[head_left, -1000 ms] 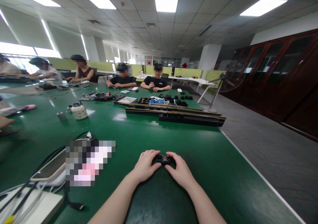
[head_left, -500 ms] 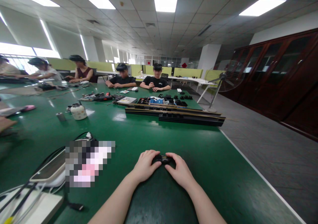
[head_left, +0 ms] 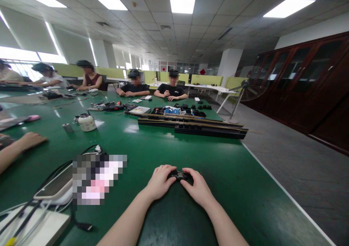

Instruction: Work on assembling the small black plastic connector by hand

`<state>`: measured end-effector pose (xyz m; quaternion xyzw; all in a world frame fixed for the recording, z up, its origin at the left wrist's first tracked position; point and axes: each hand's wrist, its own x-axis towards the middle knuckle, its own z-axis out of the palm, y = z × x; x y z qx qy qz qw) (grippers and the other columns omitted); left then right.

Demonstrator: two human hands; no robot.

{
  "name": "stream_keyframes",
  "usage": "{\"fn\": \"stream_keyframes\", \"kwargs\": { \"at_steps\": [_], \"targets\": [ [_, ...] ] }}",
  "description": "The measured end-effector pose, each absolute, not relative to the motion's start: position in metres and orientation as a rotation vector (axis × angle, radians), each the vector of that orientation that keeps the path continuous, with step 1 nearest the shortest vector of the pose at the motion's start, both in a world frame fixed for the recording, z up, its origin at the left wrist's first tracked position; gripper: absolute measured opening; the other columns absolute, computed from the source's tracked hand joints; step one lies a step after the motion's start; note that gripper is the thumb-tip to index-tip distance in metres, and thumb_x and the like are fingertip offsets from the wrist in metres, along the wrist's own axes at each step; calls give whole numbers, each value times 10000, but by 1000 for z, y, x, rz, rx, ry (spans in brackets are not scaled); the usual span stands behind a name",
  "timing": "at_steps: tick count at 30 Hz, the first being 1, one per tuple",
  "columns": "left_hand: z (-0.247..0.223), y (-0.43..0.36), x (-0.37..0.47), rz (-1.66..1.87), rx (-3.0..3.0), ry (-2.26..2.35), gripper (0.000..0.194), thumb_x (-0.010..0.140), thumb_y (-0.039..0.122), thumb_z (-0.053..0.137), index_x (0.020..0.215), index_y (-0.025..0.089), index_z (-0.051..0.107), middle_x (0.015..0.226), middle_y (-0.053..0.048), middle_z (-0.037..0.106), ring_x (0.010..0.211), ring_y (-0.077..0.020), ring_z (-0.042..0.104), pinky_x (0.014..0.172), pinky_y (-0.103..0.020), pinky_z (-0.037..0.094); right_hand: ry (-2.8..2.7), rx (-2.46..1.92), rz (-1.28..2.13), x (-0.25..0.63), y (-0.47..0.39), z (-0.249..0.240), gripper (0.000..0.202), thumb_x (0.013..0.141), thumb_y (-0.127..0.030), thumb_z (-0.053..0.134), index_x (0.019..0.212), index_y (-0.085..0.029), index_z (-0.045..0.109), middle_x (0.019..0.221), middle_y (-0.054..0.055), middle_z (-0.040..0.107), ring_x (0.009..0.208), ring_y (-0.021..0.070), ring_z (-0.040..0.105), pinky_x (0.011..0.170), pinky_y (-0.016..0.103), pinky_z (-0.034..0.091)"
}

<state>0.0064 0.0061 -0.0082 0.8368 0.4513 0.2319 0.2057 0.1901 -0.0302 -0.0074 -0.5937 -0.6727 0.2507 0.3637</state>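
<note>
A small black part (head_left: 179, 175), too small to name exactly, sits low over the green table (head_left: 212, 155) between my two hands. My left hand (head_left: 161, 181) grips its left end, thumb in front and fingers behind. At the right end, my right hand (head_left: 196, 186) pinches it the same way. The part's ends are hidden by my fingertips; its middle shows some lighter detail.
Long black rails (head_left: 209, 130) with thin brass-coloured rods lie across the table ahead. A white jar (head_left: 87, 123) and a grey cylinder (head_left: 67, 128) stand left. Nearer are cables and a white box (head_left: 35, 224). Another person's hand (head_left: 34, 140) rests at far left; others sit beyond.
The other person's arm and hand at the far left have reached further into view over the table. My hands and the black part stay in place.
</note>
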Motion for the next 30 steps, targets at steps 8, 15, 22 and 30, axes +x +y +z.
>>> {"fn": "stream_keyframes", "kwargs": {
  "at_steps": [8,15,22,30],
  "targets": [
    [-11,7,6,709,2321,1246,356,813,235,575,1167,217,541,1158,-54,601,1099,-234,501,953,-384,356,-1745,-1551,638,189,-31,-5,315,734,-246,587,1045,-204,612,1061,72,656,1009,216,587,936,373,423],
    [-12,7,6,724,2319,1244,345,824,252,558,1169,234,542,1154,-42,610,1095,-230,502,954,-388,355,-1749,-1546,641,189,-31,-4,319,733,-248,584,1048,-203,610,1061,72,654,1009,213,587,933,365,423],
    [-11,7,5,719,2318,1231,355,808,222,570,1161,249,540,1129,-35,609,1068,-229,512,929,-376,366,-1737,-1537,651,190,-31,-6,363,686,-228,622,1048,-216,612,1083,65,647,1035,225,576,950,386,411],
    [-10,6,6,709,2323,1236,374,792,247,592,1163,223,545,1111,-59,588,1062,-239,506,928,-373,369,-1783,-1489,629,190,-32,-2,301,685,-219,626,985,-225,638,1040,51,661,1008,221,579,932,378,416]
  ]
}}
